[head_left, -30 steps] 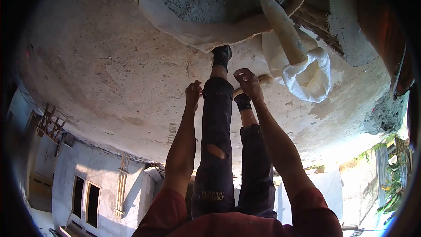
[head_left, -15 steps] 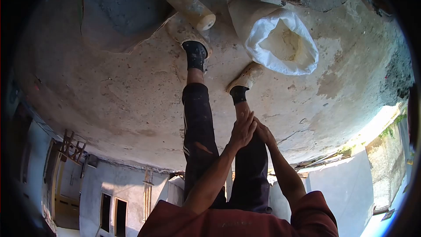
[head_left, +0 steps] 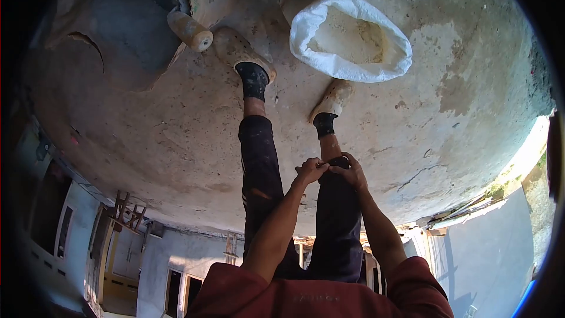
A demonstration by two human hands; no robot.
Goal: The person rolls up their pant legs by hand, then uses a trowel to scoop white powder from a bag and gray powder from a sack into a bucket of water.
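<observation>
Two hands meet at the dark trouser cuff [head_left: 336, 162] of one leg. The left hand [head_left: 310, 171] and right hand [head_left: 353, 172] both have their fingers closed, pinching the fabric. In this upside-down view the cuff sits below the open white sack [head_left: 338, 69], just past a dusty shoe [head_left: 334, 99] beside that sack, on the concrete floor [head_left: 176, 118].

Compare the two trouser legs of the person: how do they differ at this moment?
The right trouser leg ends higher up the shin than the left trouser leg, baring more skin. The left hand and the right hand grip the right trouser leg at its hem; the left trouser leg is untouched. The left trouser leg shows a pale patch; none shows on the right. Both are dark.
</observation>
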